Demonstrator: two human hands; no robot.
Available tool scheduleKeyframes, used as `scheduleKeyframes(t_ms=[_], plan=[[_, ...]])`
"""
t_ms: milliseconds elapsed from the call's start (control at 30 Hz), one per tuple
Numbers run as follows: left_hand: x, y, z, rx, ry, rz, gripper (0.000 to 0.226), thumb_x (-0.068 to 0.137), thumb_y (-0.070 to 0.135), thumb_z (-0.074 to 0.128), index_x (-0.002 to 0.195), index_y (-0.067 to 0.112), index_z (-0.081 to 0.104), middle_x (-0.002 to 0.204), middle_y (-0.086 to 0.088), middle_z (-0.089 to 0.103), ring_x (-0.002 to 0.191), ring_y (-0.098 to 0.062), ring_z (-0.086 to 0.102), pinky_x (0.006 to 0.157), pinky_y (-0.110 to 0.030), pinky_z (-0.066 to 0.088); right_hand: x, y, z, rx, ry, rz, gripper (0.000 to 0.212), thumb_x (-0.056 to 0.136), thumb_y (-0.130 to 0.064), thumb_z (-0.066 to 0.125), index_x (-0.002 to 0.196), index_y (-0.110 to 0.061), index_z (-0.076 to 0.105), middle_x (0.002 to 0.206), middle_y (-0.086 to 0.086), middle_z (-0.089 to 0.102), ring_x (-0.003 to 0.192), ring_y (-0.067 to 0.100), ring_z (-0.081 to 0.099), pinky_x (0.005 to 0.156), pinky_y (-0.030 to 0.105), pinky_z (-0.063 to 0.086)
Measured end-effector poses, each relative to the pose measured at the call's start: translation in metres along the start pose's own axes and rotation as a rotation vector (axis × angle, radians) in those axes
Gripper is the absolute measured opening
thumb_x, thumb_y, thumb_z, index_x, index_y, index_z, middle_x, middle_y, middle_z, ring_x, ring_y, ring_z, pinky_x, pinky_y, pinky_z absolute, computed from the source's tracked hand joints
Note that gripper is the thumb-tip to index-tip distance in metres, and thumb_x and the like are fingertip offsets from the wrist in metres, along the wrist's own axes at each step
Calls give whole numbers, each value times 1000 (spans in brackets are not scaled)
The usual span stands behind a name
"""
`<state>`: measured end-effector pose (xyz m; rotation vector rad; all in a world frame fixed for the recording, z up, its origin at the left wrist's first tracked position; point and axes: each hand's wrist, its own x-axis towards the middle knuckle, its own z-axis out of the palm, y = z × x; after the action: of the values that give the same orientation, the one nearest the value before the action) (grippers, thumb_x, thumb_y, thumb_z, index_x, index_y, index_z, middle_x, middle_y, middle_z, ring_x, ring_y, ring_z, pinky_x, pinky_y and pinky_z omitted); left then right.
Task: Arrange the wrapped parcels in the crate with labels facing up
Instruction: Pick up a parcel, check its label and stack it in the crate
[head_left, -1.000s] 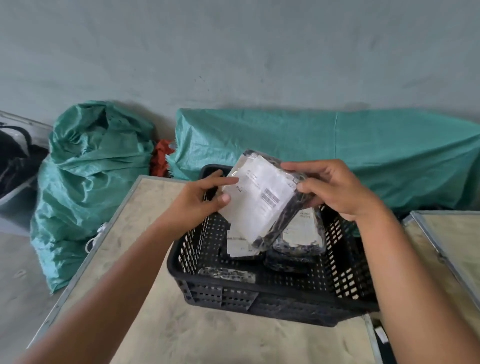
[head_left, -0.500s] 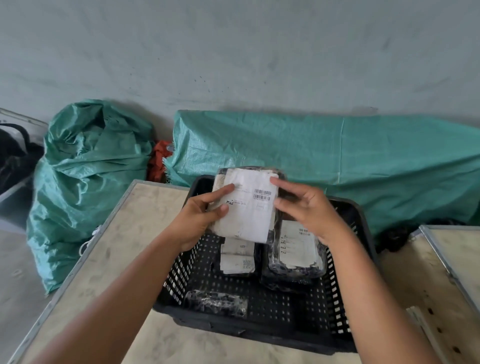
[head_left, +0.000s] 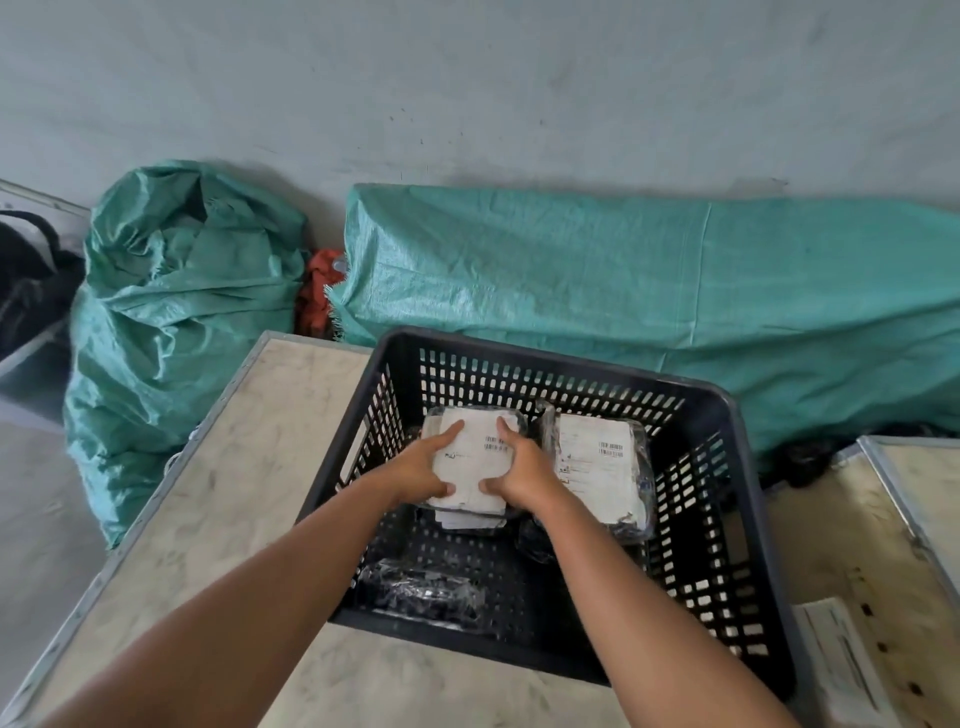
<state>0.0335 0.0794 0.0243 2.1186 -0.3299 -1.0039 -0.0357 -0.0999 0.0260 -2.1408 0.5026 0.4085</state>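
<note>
A black slatted crate (head_left: 737, 415) stands on the table. Inside it, at the back left, a wrapped parcel (head_left: 475, 460) lies flat with its white label up, on top of another parcel. My left hand (head_left: 421, 470) grips its left edge and my right hand (head_left: 519, 470) grips its right edge, thumbs at the near edge. Beside it to the right lies a second labelled parcel (head_left: 597, 470), label up. A small dark wrapped parcel (head_left: 421, 592) with no label showing lies at the crate's near left corner.
The pale table (head_left: 223, 499) has a metal edge on its left side. Behind it sit green woven sacks (head_left: 176, 322) and a green tarp-covered mass (head_left: 649, 291) against the wall. A second table (head_left: 914, 499) stands at the right, with a white object (head_left: 841, 670) beside the crate.
Both hands have lowered the labelled parcel from above the crate down into its back left, onto another parcel. The parcel has gone from tilted to flat, label up.
</note>
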Motion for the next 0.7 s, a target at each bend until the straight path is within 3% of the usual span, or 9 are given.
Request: scheduleKeyframes(t_ms=[67, 133, 200, 233, 300, 333, 467, 700], plan=[[7, -10, 5, 176, -63, -39, 123, 80, 6, 85, 155, 57, 2, 162, -14, 28, 130, -33, 54, 107, -46, 50, 10, 4, 8, -35, 24, 27, 101, 86, -3, 80, 163, -28, 20, 148, 6, 53, 76, 2, 54, 55, 9, 44], [13, -16, 12, 316, -89, -45, 134, 76, 9, 89, 155, 56, -10, 168, -16, 5, 147, -38, 32, 116, -47, 39, 17, 1, 13, -48, 60, 73, 93, 92, 2, 68, 164, -28, 16, 145, 8, 53, 73, 4, 52, 63, 15, 48], [19, -20, 17, 342, -60, -18, 136, 75, 3, 87, 154, 54, -11, 169, -17, -10, 149, -41, 27, 109, -42, 48, 19, -3, 19, -77, 58, 125, 92, 95, 4, 58, 165, -26, 6, 156, 15, 39, 96, 17, 61, 80, 24, 54], [22, -22, 19, 351, -45, -3, 135, 75, 2, 85, 155, 53, -12, 168, -17, -17, 150, -43, 25, 105, -39, 51, 18, -3, 22, -89, 47, 143, 94, 95, 6, 55, 165, -25, 1, 165, 19, 22, 115, 25, 60, 94, 29, 54], [25, -27, 22, 386, -25, 15, 133, 78, 2, 83, 155, 49, -15, 165, -18, -30, 153, -42, 18, 106, -35, 46, 13, 0, 28, -88, 31, 125, 93, 95, 9, 51, 164, -22, -4, 169, 23, -12, 142, 36, 43, 109, 31, 45], [26, -30, 23, 398, -14, 28, 132, 79, 4, 82, 156, 47, -15, 163, -17, -34, 154, -41, 16, 109, -34, 42, 10, 3, 31, -74, 34, 102, 91, 96, 7, 51, 164, -20, -3, 168, 22, -17, 148, 38, 34, 111, 30, 41], [26, -34, 21, 410, 29, 67, 126, 81, 6, 82, 160, 40, -10, 164, -12, -33, 155, -37, 13, 118, -38, 32, 8, 13, 32, -67, 41, 106, 92, 100, -11, 63, 164, -20, -2, 168, 20, -20, 155, 38, 15, 120, 35, 27], [28, -33, 18, 438, 21, 73, 126, 80, 9, 84, 160, 41, -8, 165, -11, -31, 155, -35, 15, 117, -36, 36, 3, 14, 29, -101, -13, 96, 95, 102, -19, 63, 163, -21, -10, 166, 19, -26, 157, 37, 8, 126, 41, 17]])
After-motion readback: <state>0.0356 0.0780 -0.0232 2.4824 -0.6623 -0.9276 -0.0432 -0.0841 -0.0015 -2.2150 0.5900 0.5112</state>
